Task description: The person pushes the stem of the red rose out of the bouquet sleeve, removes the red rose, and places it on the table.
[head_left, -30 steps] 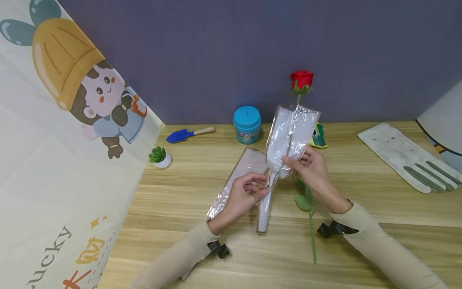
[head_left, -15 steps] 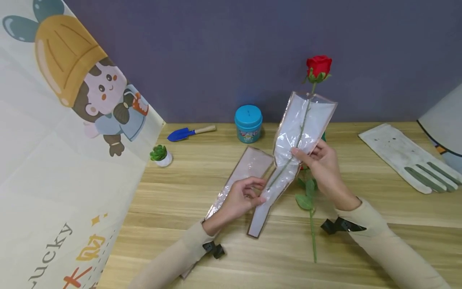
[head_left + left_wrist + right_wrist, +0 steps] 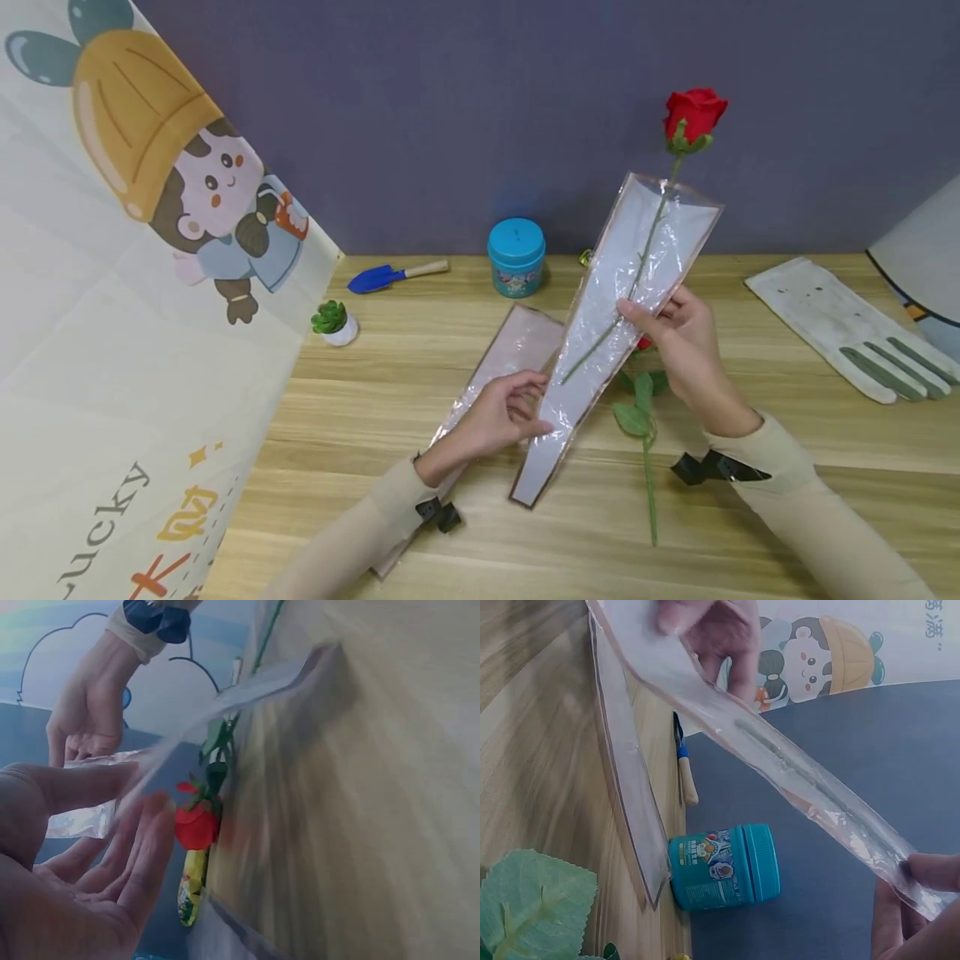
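A red rose (image 3: 696, 119) sits in a clear-fronted, white-backed flower sleeve (image 3: 553, 446), its bloom above the wide end. Its bare stem shows through the film and ends partway down. My right hand (image 3: 686, 337) pinches the sleeve's upper part, thumb in front over the stem. Lower down, my left hand (image 3: 498, 412) holds the narrow part between thumb and fingers. The sleeve is tilted and raised off the table, as the right wrist view shows. Below it lies a second rose (image 3: 196, 829) with green leaves (image 3: 633, 419), its bloom mostly hidden in the head view.
Another flat sleeve (image 3: 495, 358) lies left of centre, partly under my left arm. A blue lidded tub (image 3: 516, 258), a blue hand trowel (image 3: 375, 279) and a potted succulent (image 3: 333, 323) stand or lie behind. At right is a work glove (image 3: 847, 325); a yellow-green packet (image 3: 191, 889) lies at the back.
The sleeve was bunched at its middle and has straightened out. Rose and sleeve have moved up and right with my right hand; my left hand has shifted slightly lower on the sleeve.
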### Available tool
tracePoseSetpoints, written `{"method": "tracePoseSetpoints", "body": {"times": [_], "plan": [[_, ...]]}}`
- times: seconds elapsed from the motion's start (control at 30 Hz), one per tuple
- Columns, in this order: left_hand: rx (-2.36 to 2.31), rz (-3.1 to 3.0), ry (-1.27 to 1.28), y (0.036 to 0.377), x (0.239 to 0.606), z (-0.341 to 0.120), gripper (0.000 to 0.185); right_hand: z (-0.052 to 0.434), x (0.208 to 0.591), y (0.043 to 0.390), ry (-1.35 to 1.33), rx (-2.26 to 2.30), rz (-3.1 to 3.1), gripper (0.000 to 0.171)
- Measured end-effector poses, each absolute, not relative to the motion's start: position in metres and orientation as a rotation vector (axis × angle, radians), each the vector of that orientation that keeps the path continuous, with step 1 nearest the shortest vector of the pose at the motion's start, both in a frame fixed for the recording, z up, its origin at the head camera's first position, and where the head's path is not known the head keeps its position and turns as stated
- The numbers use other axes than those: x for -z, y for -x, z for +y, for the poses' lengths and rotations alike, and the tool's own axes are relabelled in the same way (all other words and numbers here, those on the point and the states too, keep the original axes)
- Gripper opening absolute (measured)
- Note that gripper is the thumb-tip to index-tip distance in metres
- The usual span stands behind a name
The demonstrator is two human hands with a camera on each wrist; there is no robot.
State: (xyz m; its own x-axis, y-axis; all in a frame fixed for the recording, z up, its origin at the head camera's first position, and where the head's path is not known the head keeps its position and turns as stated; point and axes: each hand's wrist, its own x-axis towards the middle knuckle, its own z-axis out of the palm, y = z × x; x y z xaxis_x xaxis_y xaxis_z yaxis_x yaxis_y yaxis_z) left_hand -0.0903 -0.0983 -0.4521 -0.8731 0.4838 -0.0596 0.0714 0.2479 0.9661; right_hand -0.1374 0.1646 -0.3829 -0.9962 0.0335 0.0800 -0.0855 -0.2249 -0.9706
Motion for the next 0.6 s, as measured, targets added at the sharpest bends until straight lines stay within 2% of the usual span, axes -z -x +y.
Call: {"method": "tracePoseSetpoints", "body": {"times": [0.33, 0.6], "plan": [[-1.927, 2.149, -0.452, 0.106, 0.439, -0.090, 0.043, 0.158, 0.386, 0.134, -0.063, -2.408, -1.919, 0.025], [-2.000, 2.098, -0.371, 0.107, 0.437, -0.085, 0.042, 0.153, 0.394, 0.133, -0.093, -2.419, -1.920, 0.027]]}}
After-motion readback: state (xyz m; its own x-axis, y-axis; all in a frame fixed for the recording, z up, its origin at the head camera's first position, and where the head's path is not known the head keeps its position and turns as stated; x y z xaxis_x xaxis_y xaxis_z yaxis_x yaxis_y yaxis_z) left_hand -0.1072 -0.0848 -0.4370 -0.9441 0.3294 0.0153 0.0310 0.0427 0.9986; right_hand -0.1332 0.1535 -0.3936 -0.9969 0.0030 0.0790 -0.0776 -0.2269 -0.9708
